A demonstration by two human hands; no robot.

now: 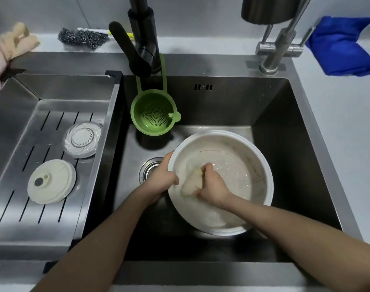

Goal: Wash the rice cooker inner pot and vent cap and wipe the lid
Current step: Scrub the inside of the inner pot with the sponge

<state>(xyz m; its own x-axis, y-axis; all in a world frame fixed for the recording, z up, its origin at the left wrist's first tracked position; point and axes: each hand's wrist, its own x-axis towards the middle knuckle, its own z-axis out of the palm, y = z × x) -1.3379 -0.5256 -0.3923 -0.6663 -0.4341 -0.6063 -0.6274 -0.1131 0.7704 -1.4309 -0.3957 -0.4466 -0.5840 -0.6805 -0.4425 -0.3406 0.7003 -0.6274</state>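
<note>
The white inner pot (243, 148) sits tilted in the dark sink (274, 114), wet and soapy inside. My left hand (162, 178) grips the pot's left rim. Inside the pot, my right hand (212, 186) holds a pale soapy sponge (191, 183) against the wall. Two round vent cap parts lie on the drain tray (15, 207) at left: a clear one with a white centre (82, 139) and a cream one with a grey button (52, 181).
A green strainer basket (153, 116) hangs from the black faucet (142, 45) at the sink's back. The drain (148, 169) shows left of the pot. On the counter lie a steel scourer (83, 37), a beige cloth (13, 43), a blue cloth (341, 45) and a steel tap (278, 45).
</note>
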